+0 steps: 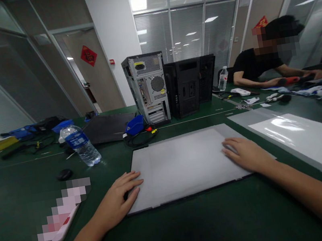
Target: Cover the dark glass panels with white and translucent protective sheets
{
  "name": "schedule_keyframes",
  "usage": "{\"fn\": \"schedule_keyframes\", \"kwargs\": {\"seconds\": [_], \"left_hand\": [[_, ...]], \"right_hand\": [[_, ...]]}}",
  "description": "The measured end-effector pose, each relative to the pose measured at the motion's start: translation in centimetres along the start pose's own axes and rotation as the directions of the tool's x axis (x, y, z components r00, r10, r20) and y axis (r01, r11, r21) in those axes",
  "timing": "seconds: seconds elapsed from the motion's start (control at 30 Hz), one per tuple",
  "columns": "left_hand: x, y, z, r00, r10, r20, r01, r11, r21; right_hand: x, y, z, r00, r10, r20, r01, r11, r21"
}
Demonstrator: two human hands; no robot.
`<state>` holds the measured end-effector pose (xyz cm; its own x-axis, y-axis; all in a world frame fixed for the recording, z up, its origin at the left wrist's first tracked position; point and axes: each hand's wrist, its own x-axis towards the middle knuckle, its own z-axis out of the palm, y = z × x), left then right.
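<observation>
A flat white rectangular panel [183,166] with a thin dark edge lies on the green table in front of me; a translucent sheet seems to cover it, reaching past its right side. My left hand [121,196] rests on the panel's left edge, fingers stretched over the white surface. On the right part of the panel lies my right hand [245,154], its fingers extended flat and a little apart. Neither hand grips anything.
A computer tower [151,89] and black computer case parts [188,87] stand behind the panel. Left are a water bottle [81,145] and a partly blurred pink object [67,214]. A glossy white panel [313,137] lies right. A person [256,64] works at the far right.
</observation>
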<state>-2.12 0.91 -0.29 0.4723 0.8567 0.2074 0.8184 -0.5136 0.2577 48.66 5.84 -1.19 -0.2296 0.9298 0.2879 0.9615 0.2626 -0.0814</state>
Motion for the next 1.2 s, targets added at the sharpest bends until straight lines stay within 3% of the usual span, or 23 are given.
{"fn": "schedule_keyframes", "kwargs": {"seconds": [0.1, 0.4, 0.7, 1.07, 1.2], "left_hand": [[-0.1, 0.0, 0.0, 1.0, -0.006, 0.009, 0.006, 1.0, 0.002], [-0.4, -0.5, 0.3, 0.999, -0.043, 0.013, 0.043, 0.999, 0.016], [-0.5, -0.9, 0.6, 0.999, -0.046, 0.01, 0.046, 0.999, 0.029], [-0.3, -1.0, 0.3, 0.998, -0.067, -0.014, 0.068, 0.996, 0.062], [-0.1, -1.1, 0.4, 0.997, -0.06, -0.041, 0.062, 0.996, 0.065]], "right_hand": [[-0.1, 0.1, -0.2, 0.999, 0.004, 0.042, -0.003, 1.0, -0.022], [-0.4, -3.3, -0.7, 0.991, -0.109, 0.08, 0.108, 0.994, 0.02], [-0.8, -4.9, -0.8, 0.985, -0.158, 0.067, 0.153, 0.985, 0.079], [-0.9, -5.1, -1.2, 0.977, -0.209, 0.034, 0.204, 0.971, 0.123], [0.1, -2.4, -1.0, 0.99, -0.141, -0.017, 0.142, 0.988, 0.068]]}}
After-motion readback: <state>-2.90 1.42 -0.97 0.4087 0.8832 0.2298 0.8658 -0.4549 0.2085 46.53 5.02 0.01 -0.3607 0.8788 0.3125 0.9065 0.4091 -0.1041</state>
